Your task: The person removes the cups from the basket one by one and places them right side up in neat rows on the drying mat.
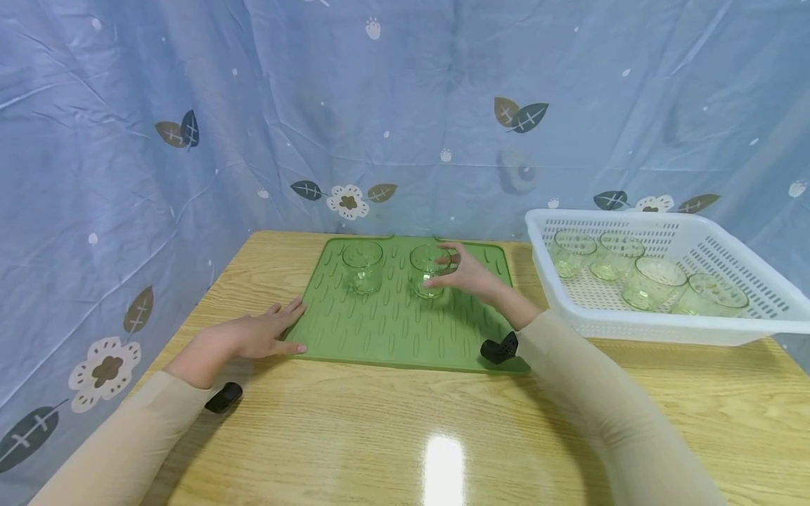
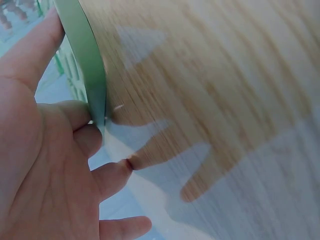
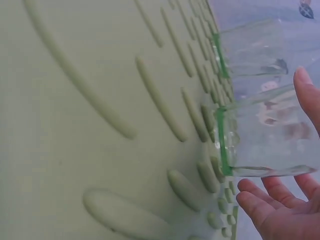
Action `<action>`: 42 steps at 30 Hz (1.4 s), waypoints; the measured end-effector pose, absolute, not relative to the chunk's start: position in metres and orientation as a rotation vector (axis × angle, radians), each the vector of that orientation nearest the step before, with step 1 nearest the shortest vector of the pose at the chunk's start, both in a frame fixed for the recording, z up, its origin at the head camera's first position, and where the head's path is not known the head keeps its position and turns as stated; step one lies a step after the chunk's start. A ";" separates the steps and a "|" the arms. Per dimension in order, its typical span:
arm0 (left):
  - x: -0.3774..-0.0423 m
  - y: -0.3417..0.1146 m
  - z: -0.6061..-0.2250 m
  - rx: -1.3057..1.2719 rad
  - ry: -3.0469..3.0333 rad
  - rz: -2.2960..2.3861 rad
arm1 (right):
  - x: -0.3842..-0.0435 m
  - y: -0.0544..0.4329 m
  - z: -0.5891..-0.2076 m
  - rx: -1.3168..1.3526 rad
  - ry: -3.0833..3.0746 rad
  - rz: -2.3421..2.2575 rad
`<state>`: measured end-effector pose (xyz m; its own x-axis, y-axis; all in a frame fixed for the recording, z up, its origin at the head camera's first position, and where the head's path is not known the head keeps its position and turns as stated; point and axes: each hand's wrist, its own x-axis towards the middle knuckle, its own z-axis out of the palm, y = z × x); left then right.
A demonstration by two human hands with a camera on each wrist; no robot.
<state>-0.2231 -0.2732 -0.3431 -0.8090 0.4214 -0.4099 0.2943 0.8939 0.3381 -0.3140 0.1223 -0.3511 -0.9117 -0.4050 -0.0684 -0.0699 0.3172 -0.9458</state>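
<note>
A green drying mat (image 1: 392, 330) with raised ribs lies on the table. On it two clear green-tinted glasses stand upright, a left glass (image 1: 363, 268) and a right glass (image 1: 425, 275). My right hand (image 1: 471, 274) is at the right glass, thumb on its near side and fingers on its far side, spread wide around it. In the right wrist view this glass (image 3: 270, 135) stands between thumb and fingers, its base on the mat. My left hand (image 1: 262, 332) rests at the mat's left front corner, fingers extended, fingertips at the mat's edge (image 2: 90, 60).
A white perforated plastic basket (image 1: 645, 325) stands on the right side of the table, with several similar glasses (image 1: 654, 281) inside. A blue patterned cloth (image 1: 411, 105) hangs behind the table and along its left side. Light glares off the wooden tabletop (image 1: 354, 422) in front.
</note>
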 end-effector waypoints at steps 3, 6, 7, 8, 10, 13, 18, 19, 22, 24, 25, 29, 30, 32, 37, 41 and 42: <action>-0.223 -0.273 -0.344 0.523 2.570 0.359 | -0.313 0.126 -0.349 -0.416 2.299 -1.630; -0.223 -0.273 -0.344 0.515 2.565 0.364 | -0.312 0.129 -0.347 -0.408 2.300 -1.632; -0.223 -0.273 -0.344 0.513 2.563 0.367 | -0.312 0.130 -0.347 -0.408 2.303 -1.630; -0.223 -0.273 -0.345 0.511 2.563 0.370 | -0.311 0.131 -0.347 -0.409 2.310 -1.628; -0.224 -0.273 -0.345 0.509 2.566 0.366 | -0.310 0.134 -0.346 -0.404 2.317 -1.633; -0.225 -0.274 -0.346 0.512 2.568 0.362 | -0.308 0.139 -0.347 -0.402 2.325 -1.639; -0.226 -0.275 -0.345 0.507 2.565 0.351 | -0.303 0.148 -0.346 -0.397 2.359 -1.616; -0.226 -0.275 -0.344 0.508 2.564 0.350 | -0.302 0.149 -0.345 -0.394 2.367 -1.611; -0.226 -0.274 -0.343 0.507 2.565 0.348 | -0.298 0.154 -0.343 -0.412 2.377 -1.598; -0.226 -0.274 -0.342 0.507 2.564 0.350 | -0.296 0.156 -0.341 -0.426 2.385 -1.591; -0.226 -0.273 -0.342 0.508 2.564 0.349 | -0.294 0.157 -0.341 -0.435 2.389 -1.583; -0.226 -0.273 -0.341 0.515 2.564 0.350 | -0.289 0.159 -0.339 -0.441 2.434 -1.531; -0.226 -0.273 -0.341 0.516 2.563 0.351 | -0.287 0.160 -0.339 -0.438 2.443 -1.522; -0.226 -0.273 -0.341 0.518 2.560 0.353 | -0.284 0.161 -0.338 -0.433 2.450 -1.518; -0.226 -0.273 -0.341 0.521 2.561 0.353 | -0.274 0.166 -0.333 -0.464 2.447 -1.525; -0.226 -0.273 -0.341 0.517 2.561 0.354 | -0.265 0.170 -0.329 -0.520 2.445 -1.552; -0.226 -0.273 -0.341 0.516 2.561 0.353 | -0.263 0.171 -0.327 -0.533 2.447 -1.566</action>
<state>-0.2256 -0.2726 -0.3409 -0.8033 0.4214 -0.4209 0.2917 0.8945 0.3388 -0.2628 0.1713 -0.3272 -0.9179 -0.3953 0.0345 -0.1970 0.3785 -0.9044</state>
